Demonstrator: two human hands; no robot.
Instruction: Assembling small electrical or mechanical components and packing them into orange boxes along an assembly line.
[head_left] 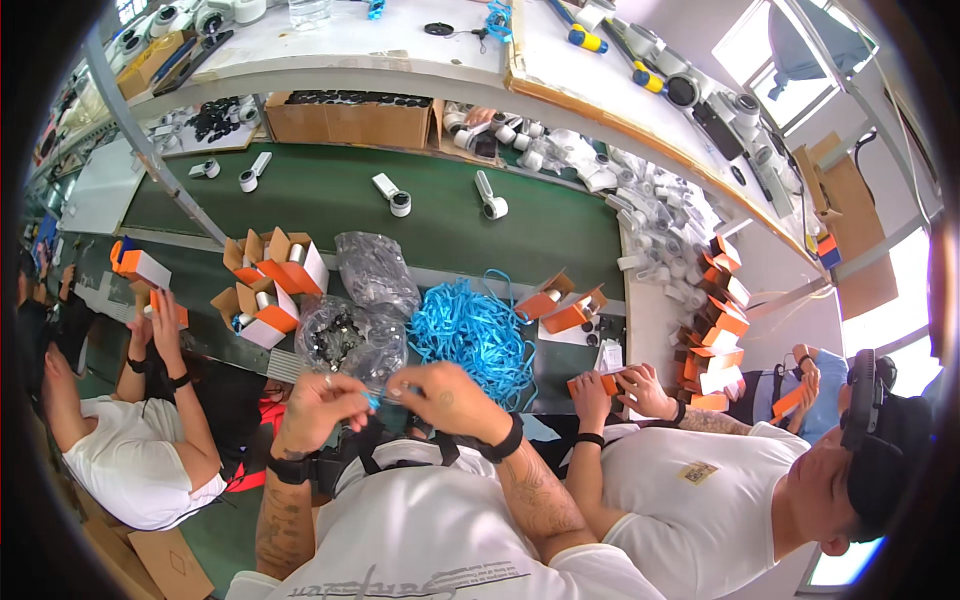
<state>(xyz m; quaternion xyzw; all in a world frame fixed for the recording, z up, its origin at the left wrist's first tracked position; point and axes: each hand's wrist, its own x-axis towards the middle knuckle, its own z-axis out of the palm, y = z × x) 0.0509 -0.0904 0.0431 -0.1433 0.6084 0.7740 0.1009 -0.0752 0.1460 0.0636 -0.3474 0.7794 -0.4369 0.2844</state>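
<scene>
Close in front of my body, my left hand [322, 408] is closed in a pinch, with a small bit of blue strap [374, 401] at its fingertips. My right hand [446, 400] curls its fingers beside it, thumb and forefinger pressed together; what lies between them is too small to make out. Just beyond my right hand lies a tangled heap of bright blue straps [472, 338]. Clear plastic bags of small dark parts [352, 342] sit beyond my left hand, with another clear bag [374, 265] behind them.
Open orange-and-white boxes [268, 275] stand left of the bags; two more boxes [565, 303] lie right of the straps. A green conveyor belt [330, 205] carries several white handheld devices [398, 200]. Co-workers handle boxes on both sides. A shelf [400, 60] spans overhead.
</scene>
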